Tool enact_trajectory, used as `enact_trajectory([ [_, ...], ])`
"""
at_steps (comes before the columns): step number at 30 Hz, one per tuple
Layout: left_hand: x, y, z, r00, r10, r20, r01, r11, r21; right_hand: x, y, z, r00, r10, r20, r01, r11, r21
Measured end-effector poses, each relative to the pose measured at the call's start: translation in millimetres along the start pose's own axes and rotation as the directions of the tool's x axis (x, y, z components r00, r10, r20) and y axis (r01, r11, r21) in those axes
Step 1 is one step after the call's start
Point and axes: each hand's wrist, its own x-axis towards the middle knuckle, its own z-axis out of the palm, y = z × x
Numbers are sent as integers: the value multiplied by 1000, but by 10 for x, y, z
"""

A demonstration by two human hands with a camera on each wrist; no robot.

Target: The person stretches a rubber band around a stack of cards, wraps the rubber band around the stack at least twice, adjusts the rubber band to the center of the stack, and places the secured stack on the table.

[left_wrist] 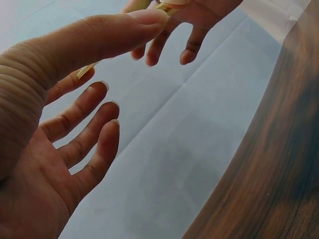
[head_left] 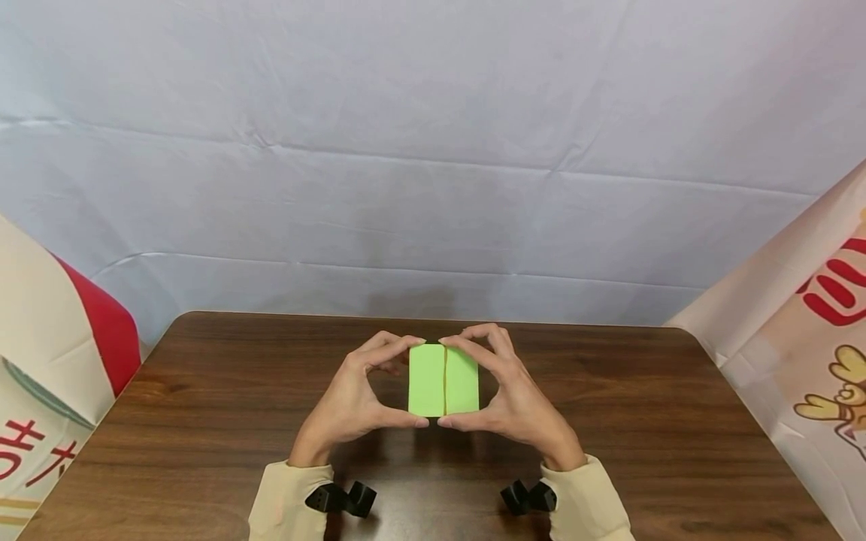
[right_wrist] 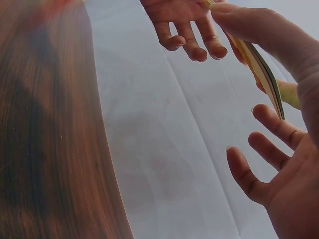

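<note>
Two bright green paper pieces, one on the left [head_left: 426, 379] and one on the right [head_left: 463, 379], meet along an upright seam to make a square held above the table. My left hand [head_left: 346, 402] pinches the left piece between the thumb at the lower edge and the index finger at the upper edge. The right piece is pinched the same way by my right hand [head_left: 517, 398]. Both thumb tips come close together under the seam. From the right wrist, the green-and-yellow paper [right_wrist: 261, 69] appears edge-on as thin, slightly bowed layers. The remaining fingers of both hands are spread behind the paper.
The dark brown wooden table [head_left: 203, 421] lies below the hands. A pale cloth [head_left: 406, 188] hangs behind it. Printed cloths hang at the left [head_left: 61, 361] and right [head_left: 812, 338]. Black devices sit at the left wrist [head_left: 341, 499] and right wrist [head_left: 528, 497].
</note>
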Motion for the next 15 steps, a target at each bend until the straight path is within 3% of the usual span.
enact_trajectory([
  [15, 7, 9, -1, 1000, -1, 2, 1, 1000, 0, 0, -1, -7, 1000, 1, 9, -1, 1000, -9],
])
